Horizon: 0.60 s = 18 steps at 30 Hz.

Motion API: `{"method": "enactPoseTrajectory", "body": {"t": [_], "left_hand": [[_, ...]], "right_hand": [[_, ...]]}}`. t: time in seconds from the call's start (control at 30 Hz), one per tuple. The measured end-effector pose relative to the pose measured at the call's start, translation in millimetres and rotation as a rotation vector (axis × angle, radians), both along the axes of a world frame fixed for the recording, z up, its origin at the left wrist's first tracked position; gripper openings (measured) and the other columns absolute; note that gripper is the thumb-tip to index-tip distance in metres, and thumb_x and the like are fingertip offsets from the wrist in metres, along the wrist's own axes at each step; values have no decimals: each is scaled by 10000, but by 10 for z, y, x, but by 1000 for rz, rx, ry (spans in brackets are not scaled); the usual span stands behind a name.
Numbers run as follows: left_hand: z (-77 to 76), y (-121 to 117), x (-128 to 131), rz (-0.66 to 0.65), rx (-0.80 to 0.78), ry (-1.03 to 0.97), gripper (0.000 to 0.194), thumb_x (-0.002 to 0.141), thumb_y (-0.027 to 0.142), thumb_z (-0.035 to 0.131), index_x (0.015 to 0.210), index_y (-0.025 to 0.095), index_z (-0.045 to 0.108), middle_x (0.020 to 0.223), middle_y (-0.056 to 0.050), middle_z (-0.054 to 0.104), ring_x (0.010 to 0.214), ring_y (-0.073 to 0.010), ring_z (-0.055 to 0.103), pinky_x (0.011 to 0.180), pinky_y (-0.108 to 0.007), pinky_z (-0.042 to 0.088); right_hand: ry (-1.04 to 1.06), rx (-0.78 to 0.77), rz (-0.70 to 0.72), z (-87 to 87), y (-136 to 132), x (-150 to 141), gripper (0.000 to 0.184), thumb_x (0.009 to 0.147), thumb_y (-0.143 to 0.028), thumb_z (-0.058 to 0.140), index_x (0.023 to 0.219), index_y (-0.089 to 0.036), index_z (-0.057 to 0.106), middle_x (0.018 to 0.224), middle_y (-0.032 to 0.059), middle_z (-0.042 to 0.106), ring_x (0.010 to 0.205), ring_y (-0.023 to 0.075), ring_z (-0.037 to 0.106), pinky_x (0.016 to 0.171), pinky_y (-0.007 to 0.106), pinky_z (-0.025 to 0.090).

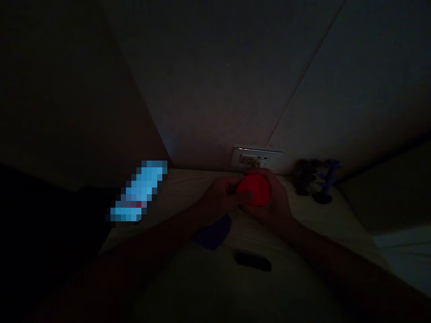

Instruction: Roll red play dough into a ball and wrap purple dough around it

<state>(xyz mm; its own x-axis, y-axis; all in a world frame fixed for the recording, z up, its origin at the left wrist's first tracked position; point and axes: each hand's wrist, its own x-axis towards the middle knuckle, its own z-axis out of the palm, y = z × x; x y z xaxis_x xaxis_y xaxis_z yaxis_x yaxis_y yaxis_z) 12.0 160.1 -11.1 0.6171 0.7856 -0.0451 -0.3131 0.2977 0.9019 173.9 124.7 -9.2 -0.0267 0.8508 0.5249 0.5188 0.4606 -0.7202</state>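
Observation:
A round light glows red between my two hands, in front of the wall socket. My right hand is wrapped round its right side and underside. From the left, my left hand grips it, with a finger or thumb lying across the lower left of the glowing face. The light's body is hidden by my hands and the dark. Below my left hand a dark blue flat item lies on the pale wooden surface. Nearer to me is a dark oblong object, its kind unclear.
A socket plate with a switch and something plugged in sits low on the wall. At left, a bright screen is blurred into blocks. A purple stand-like item and a dark lumpy object stand at right.

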Motion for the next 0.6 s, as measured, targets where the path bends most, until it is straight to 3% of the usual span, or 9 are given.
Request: {"method": "enactPoseTrajectory", "body": {"t": [0.13,0.23,0.4,0.5,0.6], "left_hand": [[-27,2,12,102,-54,-14,421,680,430,906,949,127,793,841,-79,780,758,-181,717,786,-312,548],[-21,-6,4,89,-24,33,409,690,446,896,926,127,796,803,-74,775,729,-181,717,759,-309,555],[15,-20,-18,72,29,102,354,682,418,903,884,145,802,759,-45,757,718,-167,699,687,-262,534],[14,-20,-12,75,29,56,346,706,430,888,895,153,802,780,-40,754,732,-157,686,690,-253,524],[-8,-11,8,74,-24,-25,338,723,434,879,892,152,800,780,-37,744,722,-137,666,695,-243,513]], "right_hand": [[65,10,42,-7,25,15,632,652,-374,884,1181,-263,555,1146,78,686,1029,284,691,875,429,590],[76,27,115,35,57,63,587,659,-396,895,1119,-266,554,1242,101,638,1157,307,654,926,455,576],[-103,44,261,151,115,149,665,665,-392,901,1229,-280,568,1391,121,599,1320,352,578,1067,542,502],[-125,57,268,153,103,147,615,697,-364,889,1236,-280,605,1320,101,671,1231,339,648,1041,533,528],[-91,53,143,92,61,106,563,697,-375,891,1180,-276,619,1176,86,719,1063,321,706,920,501,588]]}}
